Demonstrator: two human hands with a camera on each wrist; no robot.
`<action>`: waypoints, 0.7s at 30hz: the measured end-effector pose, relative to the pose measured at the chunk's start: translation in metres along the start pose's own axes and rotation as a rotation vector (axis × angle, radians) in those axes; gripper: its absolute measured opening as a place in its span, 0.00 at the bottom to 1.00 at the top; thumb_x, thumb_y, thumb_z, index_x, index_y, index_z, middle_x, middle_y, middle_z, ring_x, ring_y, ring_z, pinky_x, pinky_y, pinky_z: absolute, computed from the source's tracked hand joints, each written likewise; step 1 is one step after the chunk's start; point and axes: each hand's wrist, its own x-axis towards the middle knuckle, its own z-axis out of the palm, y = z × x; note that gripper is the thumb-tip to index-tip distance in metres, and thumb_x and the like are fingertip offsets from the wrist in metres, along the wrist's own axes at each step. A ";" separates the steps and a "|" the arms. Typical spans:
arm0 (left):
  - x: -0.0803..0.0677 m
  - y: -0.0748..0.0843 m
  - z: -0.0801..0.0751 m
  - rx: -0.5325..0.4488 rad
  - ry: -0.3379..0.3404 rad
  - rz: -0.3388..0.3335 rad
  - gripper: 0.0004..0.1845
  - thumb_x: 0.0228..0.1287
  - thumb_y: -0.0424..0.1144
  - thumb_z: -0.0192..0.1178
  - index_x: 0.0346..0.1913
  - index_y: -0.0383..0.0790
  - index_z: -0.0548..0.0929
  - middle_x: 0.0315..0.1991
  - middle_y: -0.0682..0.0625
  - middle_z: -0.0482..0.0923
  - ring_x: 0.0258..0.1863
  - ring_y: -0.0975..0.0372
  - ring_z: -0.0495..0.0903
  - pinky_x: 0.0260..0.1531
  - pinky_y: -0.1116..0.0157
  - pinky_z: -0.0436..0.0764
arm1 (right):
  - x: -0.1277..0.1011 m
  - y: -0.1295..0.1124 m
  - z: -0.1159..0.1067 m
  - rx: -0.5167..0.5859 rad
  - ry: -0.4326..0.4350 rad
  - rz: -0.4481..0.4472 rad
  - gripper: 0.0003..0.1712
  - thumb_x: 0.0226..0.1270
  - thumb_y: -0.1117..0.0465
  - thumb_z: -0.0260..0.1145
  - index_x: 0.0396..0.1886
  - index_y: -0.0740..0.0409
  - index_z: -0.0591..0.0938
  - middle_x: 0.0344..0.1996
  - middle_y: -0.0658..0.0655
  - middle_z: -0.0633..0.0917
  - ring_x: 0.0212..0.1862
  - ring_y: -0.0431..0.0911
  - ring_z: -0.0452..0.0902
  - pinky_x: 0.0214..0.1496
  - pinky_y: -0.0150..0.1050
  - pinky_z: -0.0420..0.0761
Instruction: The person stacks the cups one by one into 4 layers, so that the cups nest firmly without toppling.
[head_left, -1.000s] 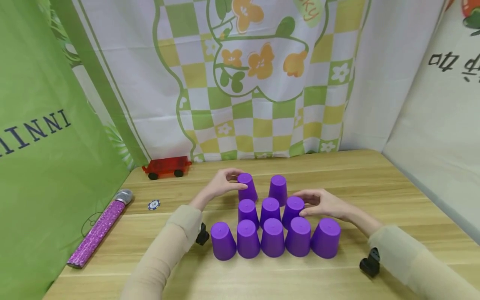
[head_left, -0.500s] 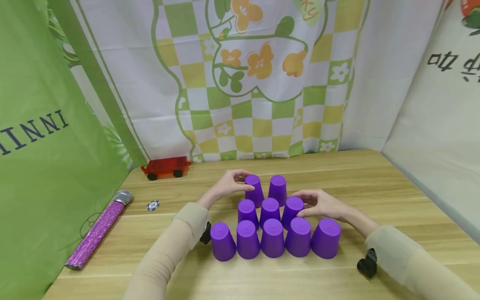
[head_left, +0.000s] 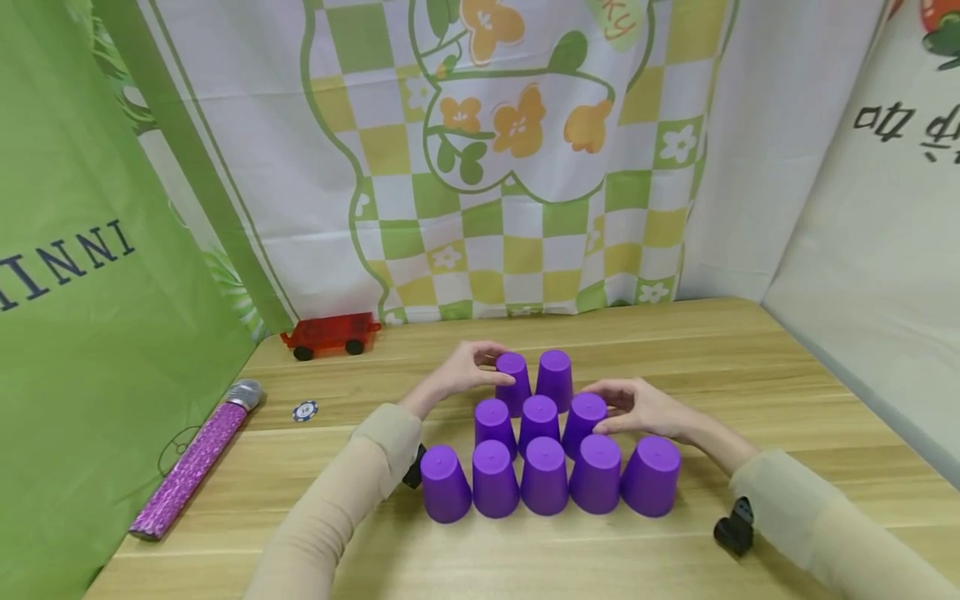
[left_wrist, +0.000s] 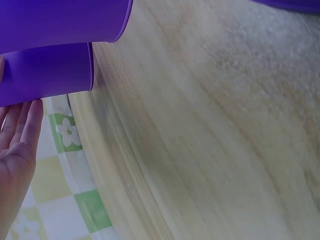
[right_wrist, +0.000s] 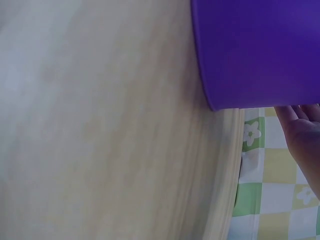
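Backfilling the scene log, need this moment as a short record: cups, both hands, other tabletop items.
cups: ten purple cups, closed ends up, none stacked
rows, back to front: two, three, five
left grip: around left cup of back row
right grip: at right cup of middle row
surface: wooden table
other items, left side: red wheeled cart, glittery pink microphone, round chip

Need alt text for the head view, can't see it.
Left hand grips the back row's left cup; right hand grips the middle row's right cup. Ten upside-down purple cups stand on a wooden table in rows of two, three and five.
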 end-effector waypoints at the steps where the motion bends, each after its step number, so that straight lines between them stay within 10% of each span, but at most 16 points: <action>1: 0.002 -0.004 0.001 0.001 0.002 0.005 0.26 0.52 0.32 0.69 0.56 0.31 0.76 0.52 0.37 0.79 0.52 0.49 0.80 0.54 0.64 0.80 | 0.000 0.000 0.000 0.000 0.000 0.001 0.30 0.58 0.66 0.68 0.59 0.73 0.70 0.54 0.73 0.77 0.51 0.31 0.77 0.57 0.28 0.77; 21: 0.000 -0.007 -0.003 -0.040 -0.047 0.062 0.26 0.53 0.28 0.67 0.56 0.26 0.75 0.52 0.33 0.78 0.54 0.47 0.78 0.59 0.54 0.76 | -0.003 0.001 -0.001 -0.025 0.035 -0.025 0.28 0.58 0.66 0.68 0.58 0.71 0.72 0.49 0.48 0.83 0.49 0.33 0.79 0.55 0.30 0.79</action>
